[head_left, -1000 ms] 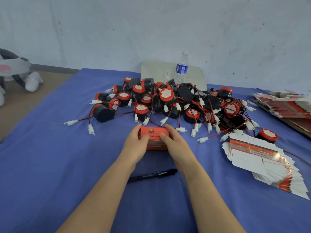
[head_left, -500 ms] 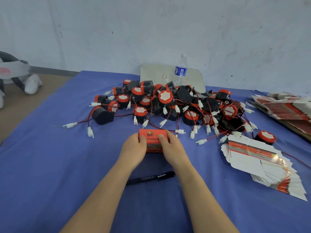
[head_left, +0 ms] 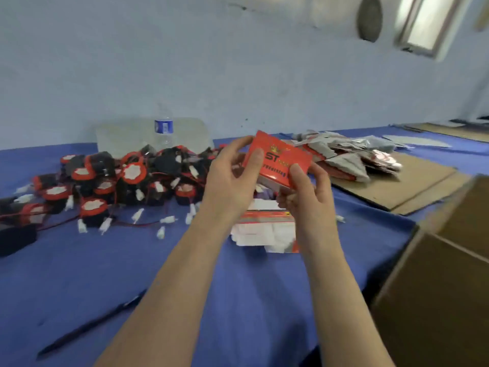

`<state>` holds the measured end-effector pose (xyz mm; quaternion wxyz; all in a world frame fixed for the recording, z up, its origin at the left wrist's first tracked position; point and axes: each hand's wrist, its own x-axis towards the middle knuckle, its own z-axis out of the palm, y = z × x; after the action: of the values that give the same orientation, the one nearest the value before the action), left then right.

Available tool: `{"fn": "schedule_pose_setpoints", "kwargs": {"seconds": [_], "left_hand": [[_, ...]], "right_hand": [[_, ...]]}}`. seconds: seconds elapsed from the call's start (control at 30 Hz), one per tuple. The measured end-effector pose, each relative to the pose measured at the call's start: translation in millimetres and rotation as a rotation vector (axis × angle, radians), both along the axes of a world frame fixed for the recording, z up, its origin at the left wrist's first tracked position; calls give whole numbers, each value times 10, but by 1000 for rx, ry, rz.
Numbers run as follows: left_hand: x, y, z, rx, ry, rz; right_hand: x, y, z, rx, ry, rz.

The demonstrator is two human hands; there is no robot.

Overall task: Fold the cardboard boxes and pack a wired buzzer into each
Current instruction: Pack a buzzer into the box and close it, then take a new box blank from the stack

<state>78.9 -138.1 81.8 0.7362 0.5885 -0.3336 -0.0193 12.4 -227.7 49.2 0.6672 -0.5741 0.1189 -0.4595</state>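
You have soft, even, slightly bluish light here. The window at top right is washed out and pale. Motion blur smears the whole view: the pen and brown carton are streaks, the print on the red box half readable. Shadows on the counter are faint. The edges bend.

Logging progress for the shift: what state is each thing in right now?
Red box: folded into shape, held above the table.
Left hand: grips the box's left end.
Right hand: grips its right end.
Buzzers: loose in a heap, unpacked.
Flat boxes: unfolded, stacked.
Bottle: upright.
Pen: lying flat.
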Motion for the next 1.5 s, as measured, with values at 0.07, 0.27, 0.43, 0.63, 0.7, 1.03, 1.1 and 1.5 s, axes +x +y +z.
{"fn": "schedule_pose_setpoints", "kwargs": {"seconds": [0.07, 0.27, 0.43, 0.63, 0.7, 1.03, 1.1, 1.5], "left_hand": [[-442, -602, 191, 1, 37, -133], [-1886, -1942, 273, 239, -59, -500], [-2502, -2403, -59, 738, -424, -554], [-2128, -2084, 18, 308, -111, -515], [-1734, -1823, 85, 172, -11, -428], [449, 257, -420, 300, 247, 219], [622, 424, -617, 425, 340, 225], [612, -434, -1119, 741, 198, 7]], "right_hand": [[-555, -463, 192, -10, -30, -213], [-2188, -1380, 445, -92, 308, -917], [-2782, -1550, 242, -90, 908, -1069], [-2274, -1190, 305, -356, 516, -1080], [-1828, -953, 297, -350, 333, -871], [797, 492, -417, -680, 859, -11], [966, 488, -569, -751, 1117, -114], [560, -449, -877, -585, 1294, -421]]}}
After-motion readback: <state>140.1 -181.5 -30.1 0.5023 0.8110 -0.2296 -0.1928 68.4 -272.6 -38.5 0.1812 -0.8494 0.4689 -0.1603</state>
